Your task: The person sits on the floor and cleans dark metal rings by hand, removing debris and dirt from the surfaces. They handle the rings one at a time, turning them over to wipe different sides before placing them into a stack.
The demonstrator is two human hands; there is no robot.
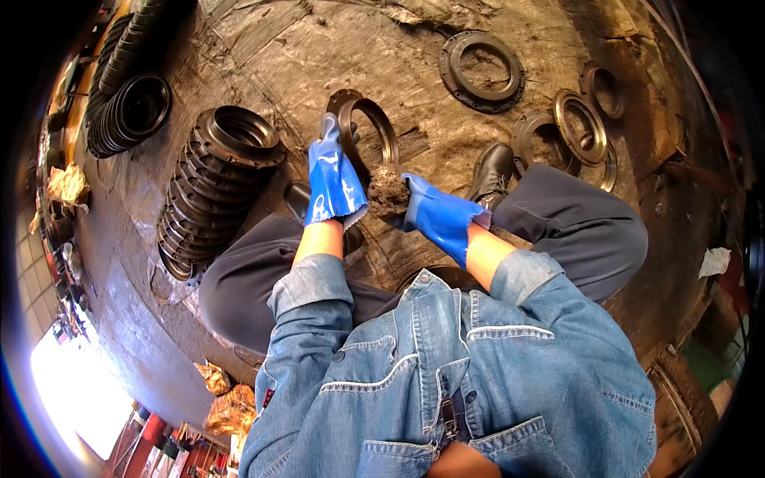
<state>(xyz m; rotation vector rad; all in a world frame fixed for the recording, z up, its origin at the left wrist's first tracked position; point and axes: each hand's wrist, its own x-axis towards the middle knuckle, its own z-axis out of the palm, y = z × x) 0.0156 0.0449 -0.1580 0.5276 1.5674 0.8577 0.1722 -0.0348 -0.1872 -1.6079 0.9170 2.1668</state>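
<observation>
My left hand [333,177], in a blue rubber glove, grips the left side of a dark metal flange ring [389,137]. The ring stands tilted on its edge, and its inner rim shines. My right hand [434,211], gloved in the same blue, is closed on a dirty, shaggy brown rag [388,191] at the lower edge of the ring. The rag's underside and most of the right fingers are hidden.
A tall stack of flange rings [203,195] stands to the left, with another dark stack [119,119] farther left. Several loose rings lie at the right, including a large flange ring [453,73] and a shinier ring [566,111]. My shoe [494,169] is beside them.
</observation>
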